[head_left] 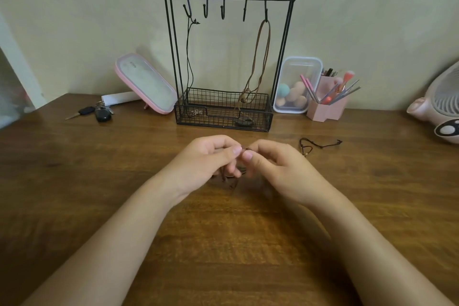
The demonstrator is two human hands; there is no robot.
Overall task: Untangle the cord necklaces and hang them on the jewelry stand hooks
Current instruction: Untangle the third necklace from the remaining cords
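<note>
Hands together at centre: left hand [211, 159] and right hand [280, 169], fingers curled, both pinching the tangled cord necklace [233, 179] between the thumbs; its loose ends dangle just over the wooden table [223, 243]; to the right, well apart, a second dark cord [320, 144] lies flat; behind, the jewelry stand [173, 45] carries a black cord [190, 57] on its leftmost hook and a brown cord [260, 57] on its rightmost.

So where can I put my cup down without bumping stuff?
The table is bare on the left, between the keys and the left hand, and on the right, this side of the loose cord beside the right hand. The back edge is crowded: keys, mirror, jewelry stand, brush holder, fan. Both hands pinch the tangled necklace.
</note>
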